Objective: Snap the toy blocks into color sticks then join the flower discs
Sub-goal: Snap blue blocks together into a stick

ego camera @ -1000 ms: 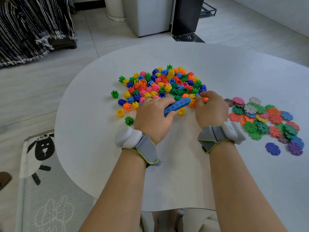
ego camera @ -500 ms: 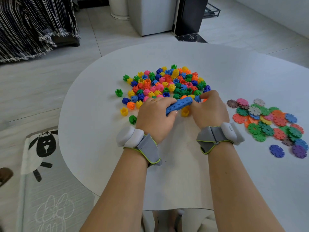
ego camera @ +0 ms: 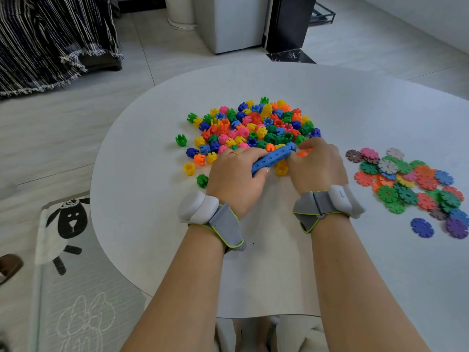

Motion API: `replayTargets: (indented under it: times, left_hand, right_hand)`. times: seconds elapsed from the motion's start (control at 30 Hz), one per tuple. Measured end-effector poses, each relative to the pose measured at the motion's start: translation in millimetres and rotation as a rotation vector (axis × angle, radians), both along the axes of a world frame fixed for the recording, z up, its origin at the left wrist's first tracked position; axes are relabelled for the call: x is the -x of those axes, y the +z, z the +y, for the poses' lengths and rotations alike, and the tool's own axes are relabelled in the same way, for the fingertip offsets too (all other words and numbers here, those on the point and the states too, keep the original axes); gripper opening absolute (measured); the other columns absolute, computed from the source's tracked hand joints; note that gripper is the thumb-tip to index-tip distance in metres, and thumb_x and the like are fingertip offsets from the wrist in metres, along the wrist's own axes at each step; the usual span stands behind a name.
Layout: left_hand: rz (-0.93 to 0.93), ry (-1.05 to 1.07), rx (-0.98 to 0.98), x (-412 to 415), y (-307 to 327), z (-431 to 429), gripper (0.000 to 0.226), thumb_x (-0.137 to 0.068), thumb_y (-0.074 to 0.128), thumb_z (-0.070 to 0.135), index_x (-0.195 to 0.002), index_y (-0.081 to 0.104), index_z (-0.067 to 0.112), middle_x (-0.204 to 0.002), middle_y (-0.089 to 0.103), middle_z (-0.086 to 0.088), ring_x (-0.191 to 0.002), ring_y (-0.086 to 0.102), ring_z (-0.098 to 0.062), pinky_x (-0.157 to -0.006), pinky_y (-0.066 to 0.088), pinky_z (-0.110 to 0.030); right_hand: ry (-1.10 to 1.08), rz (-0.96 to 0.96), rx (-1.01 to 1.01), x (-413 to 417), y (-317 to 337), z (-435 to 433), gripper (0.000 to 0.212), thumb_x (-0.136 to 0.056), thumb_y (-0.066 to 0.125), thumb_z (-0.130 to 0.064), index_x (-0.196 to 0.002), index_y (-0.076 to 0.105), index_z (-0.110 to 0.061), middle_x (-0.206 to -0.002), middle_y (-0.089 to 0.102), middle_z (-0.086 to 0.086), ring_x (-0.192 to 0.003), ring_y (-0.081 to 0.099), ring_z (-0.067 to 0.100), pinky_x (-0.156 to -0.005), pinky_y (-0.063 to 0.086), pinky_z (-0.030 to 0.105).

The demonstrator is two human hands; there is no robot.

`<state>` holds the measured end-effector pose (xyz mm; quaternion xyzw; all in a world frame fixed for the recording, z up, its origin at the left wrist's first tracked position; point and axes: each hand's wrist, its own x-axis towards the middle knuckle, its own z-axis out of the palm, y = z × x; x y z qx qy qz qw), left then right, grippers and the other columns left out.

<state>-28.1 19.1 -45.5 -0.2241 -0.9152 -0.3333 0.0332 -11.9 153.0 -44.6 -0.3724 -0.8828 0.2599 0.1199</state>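
My left hand (ego camera: 236,177) grips the near end of a blue stick (ego camera: 272,158) made of several snapped blocks, which slants up to the right. My right hand (ego camera: 317,166) pinches the stick's far end, at the near edge of the pile of loose toy blocks (ego camera: 253,125) in blue, green, red, pink, yellow and orange. Its fingertips are partly hidden among the blocks. A heap of flat flower discs (ego camera: 411,184) in many colours lies to the right of my right hand.
The round white table (ego camera: 355,110) carries everything. Stray blocks lie left of my left hand, among them a green one (ego camera: 202,180) and a yellow one (ego camera: 189,168). A sheep-print mat (ego camera: 68,224) covers the floor on the left. White and black units (ego camera: 241,21) stand beyond the table.
My right hand moved left from the pile's right edge to the far end of the blue stick and now pinches it. My left hand kept its hold.
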Motion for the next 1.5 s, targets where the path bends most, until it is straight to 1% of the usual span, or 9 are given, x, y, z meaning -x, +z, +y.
replayTargets:
  times: [0.1, 0.2, 0.37, 0.53, 0.67, 0.8, 0.87, 1.0, 1.5]
  left_hand:
    - [-0.005, 0.004, 0.001, -0.2, -0.4, 0.0, 0.030, -0.088, 0.059, 0.024, -0.118, 0.063, 0.022, -0.107, 0.065, -0.001, -0.097, 0.051, -0.025, -0.080, 0.033, -0.028]
    - [-0.010, 0.002, 0.001, -1.4, 0.1, 0.1, 0.031, -0.087, 0.059, 0.024, -0.118, 0.063, 0.022, -0.108, 0.066, -0.002, -0.097, 0.051, -0.026, -0.082, 0.035, -0.030]
    - [-0.009, -0.004, -0.013, -3.3, 1.9, -0.1, 0.029, -0.087, 0.059, 0.021, -0.117, 0.063, 0.020, -0.106, 0.066, -0.003, -0.097, 0.051, -0.028, -0.082, 0.035, -0.030]
    - [-0.008, -0.004, -0.009, -2.8, 2.4, -1.0, 0.029, -0.088, 0.059, 0.022, -0.117, 0.063, 0.021, -0.106, 0.066, -0.002, -0.097, 0.050, -0.027, -0.080, 0.033, -0.028]
    - [-0.002, 0.017, -0.020, -0.4, 2.8, -2.9, 0.029, -0.088, 0.059, 0.024, -0.116, 0.063, 0.022, -0.103, 0.066, -0.002, -0.096, 0.050, -0.026, -0.078, 0.031, -0.027]
    - [-0.004, 0.027, -0.019, -0.9, 3.9, -2.0, 0.031, -0.088, 0.059, 0.026, -0.119, 0.062, 0.022, -0.109, 0.065, -0.001, -0.100, 0.050, -0.026, -0.082, 0.033, -0.029]
    - [-0.008, 0.025, -0.019, -1.6, 4.6, -1.3, 0.032, -0.088, 0.059, 0.027, -0.120, 0.061, 0.023, -0.109, 0.065, -0.002, -0.101, 0.050, -0.026, -0.084, 0.034, -0.030]
    - [-0.003, 0.015, -0.030, -4.9, 6.3, -1.2, 0.030, -0.088, 0.059, 0.025, -0.118, 0.063, 0.023, -0.105, 0.065, -0.002, -0.098, 0.049, -0.026, -0.079, 0.033, -0.029]
    - [0.005, 0.009, -0.015, -5.3, 4.6, -1.8, 0.030, -0.088, 0.059, 0.023, -0.118, 0.063, 0.022, -0.106, 0.064, -0.001, -0.098, 0.048, -0.024, -0.076, 0.029, -0.025]
  right_hand:
    - [-0.046, 0.046, -0.001, 0.6, 1.0, -1.8, 0.033, -0.085, 0.059, -0.039, -0.117, 0.060, -0.031, -0.118, 0.055, 0.002, -0.078, 0.048, 0.019, -0.052, 0.020, 0.023]
    - [0.052, 0.005, 0.013, -3.0, 1.7, 0.9, 0.034, -0.089, 0.056, -0.040, -0.123, 0.057, -0.035, -0.122, 0.051, 0.003, -0.093, 0.057, 0.025, -0.065, 0.033, 0.028]
    - [0.081, -0.042, -0.006, -0.3, 2.7, -0.1, 0.034, -0.092, 0.053, -0.038, -0.125, 0.056, -0.040, -0.125, 0.050, 0.003, -0.099, 0.058, 0.028, -0.070, 0.035, 0.030]
    - [0.032, 0.070, 0.041, 0.8, 0.9, 1.9, 0.028, -0.088, 0.058, -0.036, -0.116, 0.063, -0.035, -0.118, 0.052, 0.001, -0.080, 0.048, 0.017, -0.069, 0.032, 0.027]
    - [-0.110, 0.339, 0.190, 0.9, 5.7, 5.6, 0.024, -0.077, 0.063, -0.021, -0.100, 0.069, -0.025, -0.095, 0.064, -0.005, -0.080, 0.055, 0.011, -0.068, 0.036, 0.022]
    - [-0.031, 0.465, 0.554, -11.9, 13.6, 8.9, 0.014, -0.073, 0.063, -0.015, -0.082, 0.065, -0.025, -0.086, 0.070, 0.004, -0.073, 0.066, 0.018, -0.068, 0.054, 0.035]
    - [-0.013, 0.520, 0.784, -18.1, 16.4, 8.5, 0.011, -0.082, 0.065, -0.007, -0.088, 0.064, -0.016, -0.090, 0.070, 0.013, -0.071, 0.067, 0.019, -0.064, 0.054, 0.028]
    - [0.009, 0.613, 1.103, -23.9, 22.6, 1.0, 0.008, -0.090, 0.060, -0.007, -0.095, 0.066, -0.011, -0.095, 0.069, 0.013, -0.086, 0.069, 0.021, -0.075, 0.058, 0.027]
    - [-0.017, 0.565, 1.301, -23.1, 26.5, -5.6, 0.015, -0.096, 0.054, -0.011, -0.094, 0.067, -0.005, -0.091, 0.071, 0.016, -0.081, 0.072, 0.024, -0.071, 0.059, 0.031]
